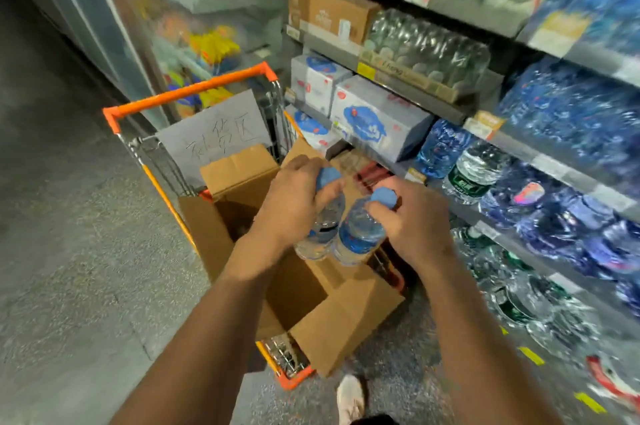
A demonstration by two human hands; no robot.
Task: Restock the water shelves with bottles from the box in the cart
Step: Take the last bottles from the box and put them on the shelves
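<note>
Far left: grey speckled floor (69, 234), glass cooler door (114, 26) behind it, contents blurred. Next: wire cart (194, 92) with orange handle and trim, handwritten paper sign (214, 133) hanging on its near end. Open cardboard box (249, 216) sits inside the cart, flaps splayed outward; inside mostly dark, can't tell how many bottles are in it. Left hand (291, 202) over the box, fingers curled round the neck of a blue-capped water bottle (322, 227), cap poking out above the knuckles. Just beside it, a second bottle (360, 234), same blue cap and blue label, touching or nearly touching the first. Right hand (412, 216) has it by the top, fingertips and thumb pinching round the cap. Both bottles are clear of the box, hanging tilted over its right flap, between the cart and the shelves. White shoe (349, 397) on the floor below the cart corner. Right side: shelves (446, 109) stacked with white-and-blue cartons (377, 119), shrink-wrapped clear bottle packs (429, 46), brown cases (339, 12) up top, and blue and green-label bottle packs further right, heavily motion-blurred.
</note>
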